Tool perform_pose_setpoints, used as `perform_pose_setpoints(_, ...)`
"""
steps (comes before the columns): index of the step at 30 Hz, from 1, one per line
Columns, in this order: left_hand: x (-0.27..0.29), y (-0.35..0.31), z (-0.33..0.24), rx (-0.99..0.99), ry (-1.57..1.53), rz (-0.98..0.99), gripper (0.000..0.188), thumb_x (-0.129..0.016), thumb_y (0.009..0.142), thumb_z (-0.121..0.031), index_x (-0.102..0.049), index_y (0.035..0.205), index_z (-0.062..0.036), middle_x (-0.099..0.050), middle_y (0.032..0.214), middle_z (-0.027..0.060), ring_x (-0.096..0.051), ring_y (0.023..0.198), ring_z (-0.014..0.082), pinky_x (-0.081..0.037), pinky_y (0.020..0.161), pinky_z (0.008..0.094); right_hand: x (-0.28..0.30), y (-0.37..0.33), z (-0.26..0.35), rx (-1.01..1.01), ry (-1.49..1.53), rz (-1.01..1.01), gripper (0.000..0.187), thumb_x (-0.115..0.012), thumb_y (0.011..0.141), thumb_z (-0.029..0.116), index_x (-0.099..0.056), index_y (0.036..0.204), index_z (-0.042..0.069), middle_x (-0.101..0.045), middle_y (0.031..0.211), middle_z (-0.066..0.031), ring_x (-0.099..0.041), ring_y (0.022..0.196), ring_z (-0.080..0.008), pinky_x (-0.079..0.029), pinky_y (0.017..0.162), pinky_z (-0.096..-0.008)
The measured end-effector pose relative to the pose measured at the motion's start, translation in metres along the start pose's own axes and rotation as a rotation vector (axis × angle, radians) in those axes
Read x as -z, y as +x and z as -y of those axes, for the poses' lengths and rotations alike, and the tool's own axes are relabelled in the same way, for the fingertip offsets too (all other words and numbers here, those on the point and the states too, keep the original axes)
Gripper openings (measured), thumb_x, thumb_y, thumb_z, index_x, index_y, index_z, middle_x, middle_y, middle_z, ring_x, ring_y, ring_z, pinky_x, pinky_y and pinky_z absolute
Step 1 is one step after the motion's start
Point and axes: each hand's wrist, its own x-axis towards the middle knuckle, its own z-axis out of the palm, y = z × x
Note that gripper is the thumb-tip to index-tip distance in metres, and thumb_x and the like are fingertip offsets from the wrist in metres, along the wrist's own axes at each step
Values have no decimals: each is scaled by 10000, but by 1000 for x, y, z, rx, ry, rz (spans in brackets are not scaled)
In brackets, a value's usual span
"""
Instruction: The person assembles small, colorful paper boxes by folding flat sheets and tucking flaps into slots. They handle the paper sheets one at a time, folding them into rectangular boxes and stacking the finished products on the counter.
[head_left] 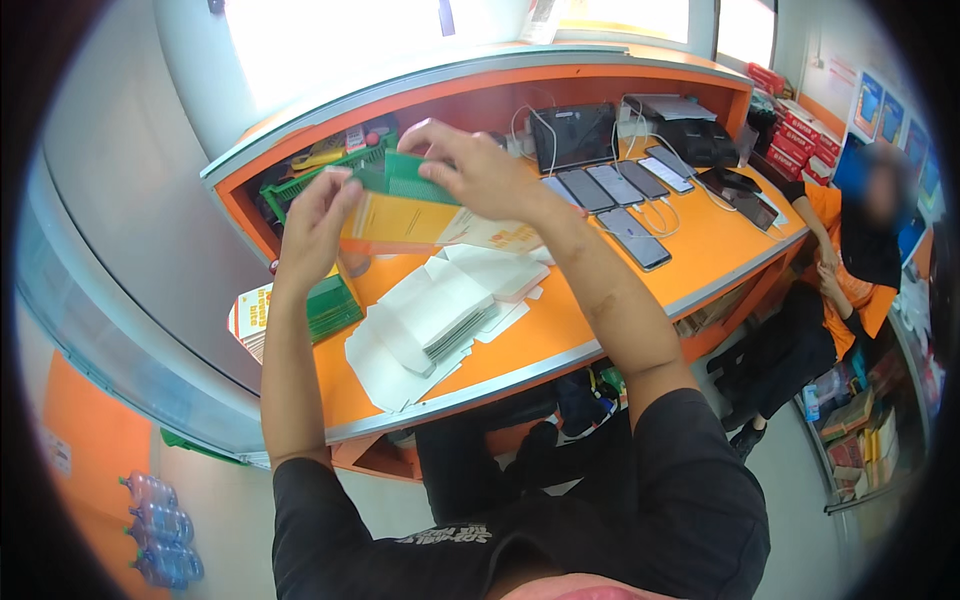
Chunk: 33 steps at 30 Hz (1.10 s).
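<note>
The carton [402,216] hangs in the air between the two hands, tilted, its long side running from the left fingers across to below the right wrist. It is thin card, green in the upper flap and warm yellow over the main panel, with a paler printed area toward the right; the lower edge is blurred. The left hand [312,232] pinches its left end, thumb and fingers drawn close together. The right hand [475,172] grips the green flap from above — fingers curled over it, thumb laid along the near side.

Below and between the hands lies a pile of white card blanks [440,312], matte and smooth, their cut flaps fanned out in angular, overlapping shapes. Just below the left hand, partly behind that forearm, stands a stack of cartons [335,306] with green faces and yellow edges. Beyond the left hand sits a green basket [285,192] of latticed plastic, holding assorted small items.

To the right of the right hand, flat glossy phones [612,186] lie in rows among thin white cables [672,218], with a dark tablet [577,138] propped behind them. All this rests on a smooth orange counter [500,362] with a grey edge strip.
</note>
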Motion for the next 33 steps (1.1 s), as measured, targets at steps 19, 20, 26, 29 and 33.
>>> perform_pose_setpoints(19,-6,51,1,-109,71,-390,251,-661,970,-187,-691,1098,27,-670,989,33,-602,921,110,-462,840,243,-2,38,21,403,-309,-460,120,-623,867,153,-633,914,43,-652,883,-133,-658,865,-312,-517,767,-425)
perform_pose_setpoints(20,-4,53,4,7,-26,-397,257,-659,968,-182,-693,1115,26,-672,1023,46,-609,959,119,-464,855,247,-6,41,18,371,-269,-449,110,-615,857,147,-630,915,54,-642,873,-116,-653,860,-301,-509,765,-436)
perform_pose_setpoints(26,2,50,15,95,-173,-410,427,-654,952,-336,-660,1229,-11,-681,1078,75,-658,951,166,-518,803,267,-22,52,-7,421,-454,-514,154,-657,746,169,-673,858,63,-640,825,-108,-652,833,-294,-496,765,-422)
perform_pose_setpoints(29,12,46,19,115,-5,-419,475,-619,955,-399,-646,1251,-30,-674,1100,86,-668,929,168,-530,775,287,-25,53,-7,502,-465,-615,89,-666,731,125,-689,802,77,-670,817,-117,-665,781,-300,-503,785,-425)
perform_pose_setpoints(33,26,50,28,67,76,-348,487,-566,972,-428,-641,1258,-41,-662,1134,90,-669,955,170,-534,783,315,-26,54,1,491,-493,-561,101,-665,727,162,-700,768,77,-660,794,-102,-651,793,-281,-493,773,-410)
